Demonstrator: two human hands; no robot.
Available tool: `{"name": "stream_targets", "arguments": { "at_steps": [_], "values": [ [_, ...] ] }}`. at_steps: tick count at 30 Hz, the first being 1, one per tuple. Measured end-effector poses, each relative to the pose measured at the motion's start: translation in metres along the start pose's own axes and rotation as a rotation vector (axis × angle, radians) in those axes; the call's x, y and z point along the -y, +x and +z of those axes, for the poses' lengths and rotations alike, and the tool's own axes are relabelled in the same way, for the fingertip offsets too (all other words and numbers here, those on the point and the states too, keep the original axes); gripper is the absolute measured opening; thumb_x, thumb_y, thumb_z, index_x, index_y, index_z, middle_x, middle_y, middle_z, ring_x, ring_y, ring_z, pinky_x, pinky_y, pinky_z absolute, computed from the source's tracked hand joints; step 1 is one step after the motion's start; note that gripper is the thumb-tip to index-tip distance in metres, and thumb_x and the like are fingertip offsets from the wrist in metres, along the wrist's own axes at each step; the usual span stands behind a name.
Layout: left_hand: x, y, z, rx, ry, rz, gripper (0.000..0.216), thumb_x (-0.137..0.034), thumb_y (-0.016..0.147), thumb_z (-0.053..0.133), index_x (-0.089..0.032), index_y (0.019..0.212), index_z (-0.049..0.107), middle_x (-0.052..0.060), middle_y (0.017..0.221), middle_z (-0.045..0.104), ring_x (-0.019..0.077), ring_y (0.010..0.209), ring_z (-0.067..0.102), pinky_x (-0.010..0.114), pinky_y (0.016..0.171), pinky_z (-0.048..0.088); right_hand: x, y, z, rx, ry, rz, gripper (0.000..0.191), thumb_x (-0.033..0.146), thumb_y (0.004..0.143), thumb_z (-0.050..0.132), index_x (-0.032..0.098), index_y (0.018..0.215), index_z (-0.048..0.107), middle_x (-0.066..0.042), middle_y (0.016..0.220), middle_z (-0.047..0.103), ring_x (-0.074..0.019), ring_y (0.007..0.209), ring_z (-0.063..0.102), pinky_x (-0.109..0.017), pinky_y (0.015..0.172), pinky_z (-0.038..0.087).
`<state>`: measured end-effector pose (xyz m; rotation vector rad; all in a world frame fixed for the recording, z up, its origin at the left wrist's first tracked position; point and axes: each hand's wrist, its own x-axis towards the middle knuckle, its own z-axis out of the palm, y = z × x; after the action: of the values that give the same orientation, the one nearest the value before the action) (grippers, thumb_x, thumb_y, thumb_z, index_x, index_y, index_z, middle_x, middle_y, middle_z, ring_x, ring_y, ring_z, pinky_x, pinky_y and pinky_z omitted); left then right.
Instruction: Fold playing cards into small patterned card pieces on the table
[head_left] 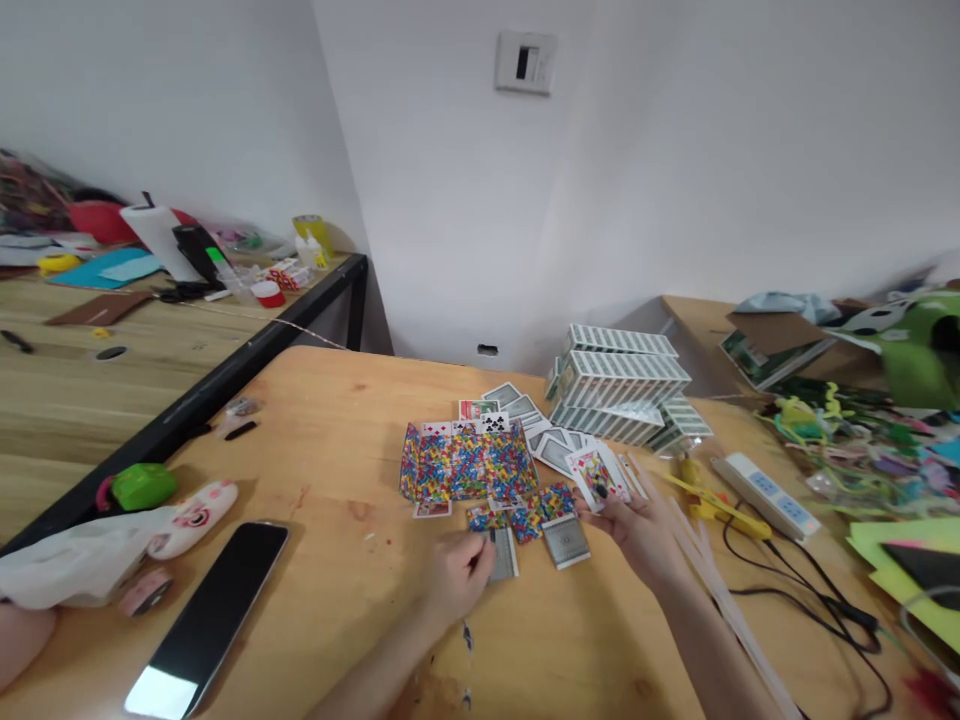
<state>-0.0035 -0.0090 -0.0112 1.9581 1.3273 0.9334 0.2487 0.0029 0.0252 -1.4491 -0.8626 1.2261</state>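
Observation:
My left hand (460, 572), fingers curled, rests at the edge of a face-down playing card (505, 556). Whether it grips that card is hidden. My right hand (639, 532) pinches a face-up playing card (592, 470) with a colourful court figure, beside the fanned pile. Between my hands lie another face-down card (567, 542) and pieces covered in a multicoloured pattern (529, 518). Just beyond them stands an open structure (471, 465) with the same pattern, with face-up cards (495, 422) along its back edge. Grey-backed cards (555, 450) spread out to its right.
Striped card boxes (622, 380) are stacked at the back right. A yellow glue gun (724, 508), a power strip (769, 495) and black cables (817, 590) lie at the right. On the left are a phone (214, 615) and a green item (142, 486).

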Motion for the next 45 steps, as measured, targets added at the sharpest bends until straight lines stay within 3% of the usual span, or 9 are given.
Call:
{"name": "stream_targets", "arguments": {
  "at_steps": [3, 5, 8, 10, 13, 17, 26, 35, 45],
  "values": [
    [-0.004, -0.003, -0.004, 0.066, -0.060, 0.042, 0.028, -0.024, 0.080, 0.042, -0.017, 0.054, 0.048, -0.004, 0.048, 0.038, 0.0084, 0.046, 0.037, 0.021, 0.048, 0.029, 0.002, -0.011, 0.007, 0.086, -0.050, -0.011, 0.027, 0.045, 0.067, 0.063, 0.018, 0.068, 0.063, -0.007, 0.064, 0.068, -0.0254, 0.060, 0.066, -0.037, 0.055, 0.052],
    [-0.007, -0.003, -0.005, 0.138, -0.161, 0.034, 0.016, -0.026, 0.081, 0.044, -0.017, 0.080, 0.057, -0.003, 0.056, 0.048, 0.0079, 0.046, 0.040, 0.019, 0.047, 0.031, 0.004, -0.018, 0.016, 0.201, -0.152, 0.018, 0.028, 0.045, 0.065, 0.065, 0.017, 0.063, 0.063, -0.005, 0.052, 0.066, -0.0201, 0.045, 0.061, -0.032, 0.046, 0.049],
    [-0.011, 0.000, -0.001, 0.213, -0.408, -0.076, 0.033, -0.031, 0.082, 0.046, -0.016, 0.110, 0.049, 0.002, 0.074, 0.058, 0.0091, 0.052, 0.047, 0.019, 0.049, 0.036, 0.006, -0.027, 0.034, 0.353, -0.252, 0.087, 0.026, 0.043, 0.064, 0.066, 0.017, 0.067, 0.064, -0.001, 0.049, 0.065, -0.0165, 0.041, 0.059, -0.026, 0.041, 0.046],
    [-0.014, 0.002, 0.002, 0.191, -0.460, -0.171, 0.030, -0.032, 0.081, 0.048, -0.016, 0.105, 0.051, 0.002, 0.075, 0.059, 0.0111, 0.059, 0.050, 0.019, 0.052, 0.039, 0.005, -0.029, 0.043, 0.417, -0.259, 0.120, 0.027, 0.043, 0.064, 0.065, 0.017, 0.068, 0.065, 0.000, 0.047, 0.063, -0.0149, 0.039, 0.057, -0.024, 0.040, 0.044],
    [-0.016, 0.006, 0.006, 0.125, -0.351, -0.254, 0.015, -0.030, 0.078, 0.050, -0.016, 0.075, 0.053, -0.003, 0.060, 0.051, 0.0108, 0.055, 0.046, 0.019, 0.050, 0.035, 0.000, -0.029, 0.050, 0.427, -0.255, 0.116, 0.027, 0.043, 0.064, 0.066, 0.017, 0.069, 0.064, 0.000, 0.051, 0.064, -0.0139, 0.041, 0.058, -0.023, 0.041, 0.044],
    [-0.016, 0.010, 0.002, 0.099, -0.219, -0.273, 0.025, -0.030, 0.075, 0.051, -0.017, 0.055, 0.042, -0.006, 0.050, 0.039, 0.0090, 0.048, 0.038, 0.019, 0.045, 0.027, -0.013, -0.024, 0.052, 0.400, -0.218, 0.109, 0.029, 0.046, 0.064, 0.065, 0.018, 0.070, 0.064, -0.001, 0.059, 0.066, -0.0160, 0.048, 0.060, -0.027, 0.048, 0.048],
    [-0.006, 0.013, -0.012, 0.164, -0.125, -0.356, 0.031, -0.040, 0.079, 0.044, -0.017, 0.058, 0.050, -0.005, 0.046, 0.048, 0.0102, 0.037, 0.046, 0.020, 0.040, 0.027, -0.017, -0.016, 0.064, 0.361, -0.243, 0.043, 0.016, 0.037, 0.064, 0.061, 0.021, 0.061, 0.062, 0.001, 0.059, 0.065, -0.0184, 0.057, 0.061, -0.029, 0.053, 0.048],
    [-0.004, 0.025, -0.038, 0.246, -0.148, -0.294, 0.034, -0.038, 0.076, 0.049, -0.017, 0.049, 0.048, -0.005, 0.040, 0.046, 0.0109, 0.039, 0.050, 0.019, 0.043, 0.031, 0.004, -0.009, 0.063, 0.256, -0.315, -0.080, 0.016, 0.020, 0.057, 0.063, 0.020, 0.045, 0.053, 0.005, 0.044, 0.052, -0.0120, 0.046, 0.049, -0.022, 0.047, 0.034],
    [0.007, 0.018, -0.055, 0.259, -0.423, -0.472, 0.037, -0.051, 0.072, 0.047, -0.016, 0.062, 0.052, -0.003, 0.043, 0.054, 0.0146, 0.042, 0.058, 0.022, 0.041, 0.040, -0.009, -0.026, 0.072, 0.197, -0.097, 0.027, 0.039, 0.050, 0.055, 0.068, 0.021, 0.051, 0.041, 0.006, 0.043, 0.047, -0.0097, 0.037, 0.042, -0.023, 0.039, 0.036]
  ]
}}
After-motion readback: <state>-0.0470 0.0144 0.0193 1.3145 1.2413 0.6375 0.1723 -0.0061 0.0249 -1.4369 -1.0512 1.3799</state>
